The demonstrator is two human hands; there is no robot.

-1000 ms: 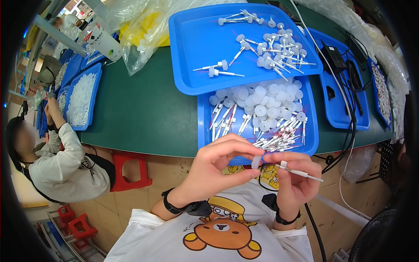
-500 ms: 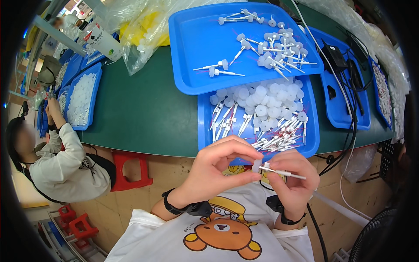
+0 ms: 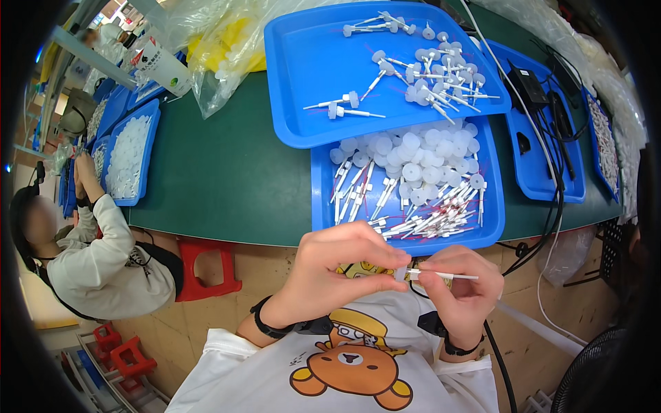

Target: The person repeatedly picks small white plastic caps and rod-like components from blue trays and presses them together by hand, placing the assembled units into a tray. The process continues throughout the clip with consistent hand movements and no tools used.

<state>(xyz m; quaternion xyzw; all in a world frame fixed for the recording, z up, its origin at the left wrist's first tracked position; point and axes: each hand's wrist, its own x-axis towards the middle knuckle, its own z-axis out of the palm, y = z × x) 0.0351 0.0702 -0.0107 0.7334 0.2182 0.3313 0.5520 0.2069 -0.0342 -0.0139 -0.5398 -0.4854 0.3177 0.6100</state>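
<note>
Across the upper middle of the view spreads a green bench (image 3: 220, 172), with a seated co-worker (image 3: 103, 255) in a pale top at its left end, beside a red stool (image 3: 213, 268). An upper tray (image 3: 310, 69), blue and broad, carries sticks joined to translucent discs; it overlaps a blue lower tray (image 3: 321, 199) and hides that one's far part. To the right, a third blue tray (image 3: 537, 182) is cluttered — a black adapter (image 3: 527, 89) and dark cables (image 3: 556, 172) lie over it, and a white cord (image 3: 499, 65) runs across its near-left side. A clear plastic bag (image 3: 210, 93) with something yellow inside crowds the bench left of the upper tray, next to a white cup (image 3: 162, 65). Within the lower tray, a heap of loose discs (image 3: 413, 155) sits behind scattered white sticks (image 3: 441, 217) with red wires. Just before its near rim are both hands: the right hand (image 3: 463, 275) has its grip clamped on a slim white stick (image 3: 461, 277), while the left hand (image 3: 344, 265) pinches a small translucent disc (image 3: 401, 274) between thumb and finger. Stick and disc meet end-on between the hands — how far one enters the other, I cannot tell.
</note>
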